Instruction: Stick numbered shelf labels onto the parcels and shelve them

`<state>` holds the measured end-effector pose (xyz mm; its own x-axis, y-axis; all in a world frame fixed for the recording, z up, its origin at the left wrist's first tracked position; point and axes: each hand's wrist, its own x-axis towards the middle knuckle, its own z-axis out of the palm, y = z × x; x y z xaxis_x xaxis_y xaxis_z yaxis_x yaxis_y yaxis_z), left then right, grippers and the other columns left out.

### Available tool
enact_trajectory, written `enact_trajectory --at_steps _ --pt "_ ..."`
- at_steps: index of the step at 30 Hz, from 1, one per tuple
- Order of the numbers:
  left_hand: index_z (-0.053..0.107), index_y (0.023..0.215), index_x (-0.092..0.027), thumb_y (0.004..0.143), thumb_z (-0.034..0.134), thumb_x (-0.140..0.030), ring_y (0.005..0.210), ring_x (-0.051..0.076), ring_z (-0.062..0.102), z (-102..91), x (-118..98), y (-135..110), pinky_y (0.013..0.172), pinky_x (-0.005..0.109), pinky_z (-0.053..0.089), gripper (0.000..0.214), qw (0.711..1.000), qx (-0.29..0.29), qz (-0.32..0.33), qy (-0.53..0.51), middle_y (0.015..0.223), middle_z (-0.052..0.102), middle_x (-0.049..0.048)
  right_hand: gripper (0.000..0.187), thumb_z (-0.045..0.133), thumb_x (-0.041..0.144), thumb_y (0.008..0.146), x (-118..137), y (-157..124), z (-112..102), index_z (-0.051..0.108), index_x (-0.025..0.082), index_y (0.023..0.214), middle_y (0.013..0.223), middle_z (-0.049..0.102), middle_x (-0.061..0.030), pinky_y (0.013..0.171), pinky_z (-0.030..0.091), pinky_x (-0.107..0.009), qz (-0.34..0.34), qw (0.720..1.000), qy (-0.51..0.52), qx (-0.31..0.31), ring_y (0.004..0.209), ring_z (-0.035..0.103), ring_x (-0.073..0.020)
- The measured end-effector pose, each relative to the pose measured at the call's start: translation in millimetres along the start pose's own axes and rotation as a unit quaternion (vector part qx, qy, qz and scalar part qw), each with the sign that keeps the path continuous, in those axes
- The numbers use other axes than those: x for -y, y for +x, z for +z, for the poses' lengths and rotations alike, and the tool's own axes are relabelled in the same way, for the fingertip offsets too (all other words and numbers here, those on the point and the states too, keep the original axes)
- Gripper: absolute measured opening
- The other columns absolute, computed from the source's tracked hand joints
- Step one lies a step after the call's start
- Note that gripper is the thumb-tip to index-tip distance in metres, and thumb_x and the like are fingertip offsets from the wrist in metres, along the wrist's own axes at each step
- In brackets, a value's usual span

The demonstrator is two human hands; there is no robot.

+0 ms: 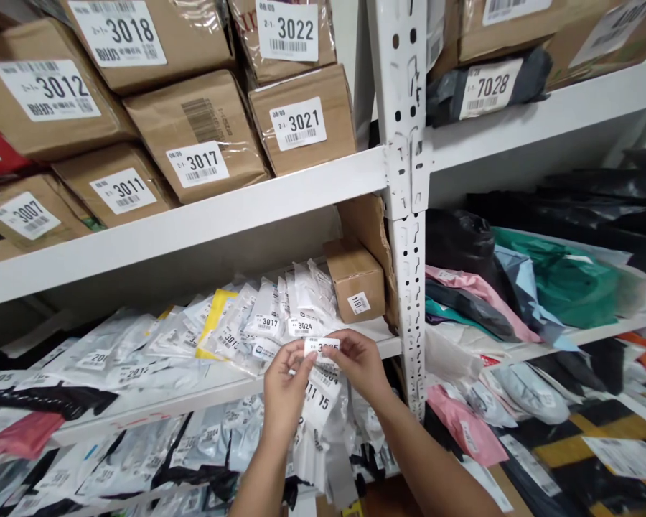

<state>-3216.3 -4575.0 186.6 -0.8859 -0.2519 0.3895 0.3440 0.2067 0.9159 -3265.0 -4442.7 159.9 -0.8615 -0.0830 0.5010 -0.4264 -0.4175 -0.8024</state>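
Observation:
A small white barcode label point(313, 345) is pinched between both hands in front of the middle shelf; its number is partly covered by a fingertip. My left hand point(286, 377) is closed on its left end, thumb and fingers together. At the right end, my right hand point(362, 365) grips it the same way. Just behind the label lies a clear plastic packet marked 3024 point(303, 327), in a row of similar packets. Beneath the hands are further white labels point(320, 403), some partly hidden by my fingers and forearms.
Numbered cardboard boxes point(197, 129) fill the upper left shelf. A white perforated post point(406, 179) divides the rack, close to my right arm. A small brown box point(355, 276) stands behind my right hand. Bagged parcels point(560, 276) are piled on the right shelves.

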Motion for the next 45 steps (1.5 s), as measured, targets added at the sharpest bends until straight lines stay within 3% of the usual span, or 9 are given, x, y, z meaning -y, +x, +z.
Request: enact_trajectory --at_steps 7,10,14,18,27,34,40,42,45 --pt "0.05 0.113 -0.019 0.08 0.063 -0.045 0.049 0.013 0.048 -10.2 -50 22 0.056 0.023 0.036 0.044 0.97 -0.045 0.069 0.23 0.055 0.05 -0.0081 0.015 0.07 0.034 0.076 -6 34 33 0.068 0.02 0.082 0.085 0.07 -0.0048 0.074 0.052 -0.031 -0.024 0.998 0.031 -0.052 0.083 0.065 -0.0193" --pt "0.052 0.118 -0.018 0.08 0.058 -0.053 0.048 0.017 0.051 -35.9 -67 35 0.055 0.025 0.036 0.052 0.95 0.037 0.003 0.31 0.057 0.058 -0.0052 0.014 0.064 0.033 0.082 -3 47 43 0.067 0.02 0.083 0.109 0.068 -0.0088 0.093 0.048 -0.036 -0.09 0.994 -0.021 -0.066 0.106 0.061 -0.0218" --pt "0.068 0.086 -0.017 0.086 0.043 -0.054 0.076 0.023 0.06 -42.7 -71 79 0.074 0.03 0.041 0.045 0.937 0.13 -0.011 0.323 0.083 0.069 0.0067 0.018 0.052 0.034 0.09 0 60 47 0.062 0.019 0.092 0.123 0.063 -0.0114 0.103 0.04 -0.04 -0.139 0.975 -0.069 -0.158 0.118 0.055 -0.0215" --pt "0.06 0.058 -0.016 0.074 0.055 -0.053 0.065 0.024 0.056 -22.2 -56 130 0.064 0.032 0.038 0.041 0.923 0.147 -0.066 0.35 0.06 0.062 0.0075 0.024 0.044 0.036 0.093 3 68 50 0.059 0.018 0.099 0.117 0.063 -0.0129 0.094 0.045 -0.035 -0.135 0.964 -0.073 -0.216 0.11 0.058 -0.0209" --pt "0.05 0.061 -0.019 0.067 0.05 -0.044 0.054 0.016 0.047 -39.3 -20 136 0.054 0.027 0.036 0.026 0.935 0.189 -0.046 0.297 0.054 0.053 -0.001 0.021 0.045 0.015 0.09 1 86 43 0.067 0.016 0.089 0.088 0.069 -0.0102 0.076 0.043 -0.028 -0.092 0.874 -0.476 -0.036 0.084 0.063 -0.0204" --pt "0.052 0.054 -0.02 0.076 0.049 -0.048 0.061 0.02 0.052 -34.4 -21 131 0.06 0.028 0.035 0.036 0.921 0.17 -0.019 0.349 0.056 0.056 0.0031 0.014 0.058 0.018 0.087 3 89 45 0.069 0.016 0.094 0.087 0.071 -0.0136 0.07 0.044 -0.029 -0.054 0.82 -0.569 0.041 0.08 0.066 -0.0226" --pt "0.051 0.051 -0.02 0.072 0.059 -0.04 0.058 0.02 0.05 -33.1 -21 130 0.058 0.028 0.031 0.03 0.906 0.143 -0.032 0.398 0.053 0.056 0.0035 0.066 0.068 0.025 0.081 26 93 40 0.042 0.023 0.141 0.081 0.073 -0.0155 0.064 0.046 -0.034 -0.022 0.745 -0.663 0.069 0.077 0.068 -0.0297" --pt "0.053 0.054 -0.019 0.075 0.058 -0.046 0.059 0.02 0.051 -36.8 -29 121 0.058 0.028 0.031 0.034 0.906 0.13 -0.033 0.402 0.056 0.057 0.0041 0.058 0.062 0.02 0.085 33 82 35 0.043 0.023 0.14 0.081 0.072 -0.015 0.067 0.047 -0.035 -0.032 0.759 -0.649 0.043 0.078 0.069 -0.0288" --pt "0.055 0.062 -0.019 0.077 0.056 -0.056 0.059 0.018 0.051 -41.8 -44 96 0.057 0.026 0.032 0.04 0.932 0.076 -0.005 0.355 0.058 0.058 0.0014 0.039 0.054 0.029 0.091 34 57 26 0.053 0.024 0.13 0.092 0.071 -0.0129 0.073 0.049 -0.035 -0.08 0.884 -0.46 0.014 0.088 0.067 -0.0258"
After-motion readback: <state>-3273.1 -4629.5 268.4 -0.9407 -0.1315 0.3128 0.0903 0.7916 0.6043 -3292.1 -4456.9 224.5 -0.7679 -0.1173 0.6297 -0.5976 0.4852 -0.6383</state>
